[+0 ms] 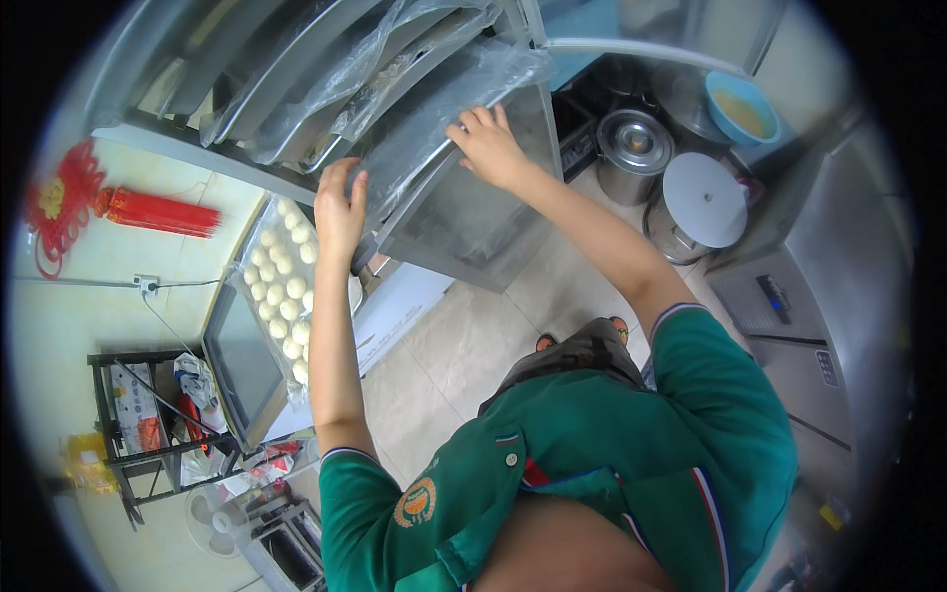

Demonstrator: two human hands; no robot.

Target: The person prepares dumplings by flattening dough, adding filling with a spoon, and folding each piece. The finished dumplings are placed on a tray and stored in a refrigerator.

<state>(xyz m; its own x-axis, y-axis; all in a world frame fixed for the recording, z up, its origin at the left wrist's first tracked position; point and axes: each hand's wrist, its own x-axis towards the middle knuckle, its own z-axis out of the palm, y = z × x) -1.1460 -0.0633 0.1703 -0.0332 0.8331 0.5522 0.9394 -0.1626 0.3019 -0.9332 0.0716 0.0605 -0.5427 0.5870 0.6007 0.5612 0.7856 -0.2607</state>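
Observation:
A metal tray (433, 140) draped in clear plastic film sticks out from a rack of stacked trays. My right hand (492, 148) is at its front rim, fingers over the film and thumb below, gripping the edge. At the tray's left end, my left hand (339, 207) is raised with thumb and fingers a little apart; whether it grips the film or tray I cannot tell. Beyond my left forearm, rows of round white dough balls (275, 294) lie under clear plastic on another tray.
The metal rack (222, 159) holds several trays above. Lidded steel pots (636, 144) and a blue bowl (743, 107) stand at right, near a stainless-steel cabinet (784, 303). A black metal shelf (126, 414) and a fan (220, 522) are at lower left. A red tassel (159, 212) hangs on the wall.

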